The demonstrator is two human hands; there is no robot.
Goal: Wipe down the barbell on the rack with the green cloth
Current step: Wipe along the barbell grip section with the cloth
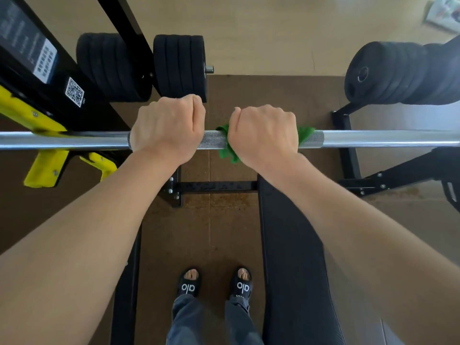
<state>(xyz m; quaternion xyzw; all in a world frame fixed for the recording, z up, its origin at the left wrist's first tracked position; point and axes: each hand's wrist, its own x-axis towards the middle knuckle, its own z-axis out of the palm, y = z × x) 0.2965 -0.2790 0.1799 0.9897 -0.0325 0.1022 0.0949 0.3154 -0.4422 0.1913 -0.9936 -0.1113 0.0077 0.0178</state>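
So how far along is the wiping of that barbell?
Under way. The right hand grips the crumpled green cloth around the knurled chrome barbell; the left hand grips it bare. No frame shows which stretches are already wiped, so what's left can't be judged.

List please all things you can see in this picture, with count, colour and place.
barbell: one, silver, across the middle
green cloth: one, wrapped on the bar under the right hand
weight plates: three black stacks, top
yellow rack hooks: left, under the bar
bench: one, black, lower right
slides: two, black, bottom
left hand: grips bare bar
right hand: grips cloth on bar
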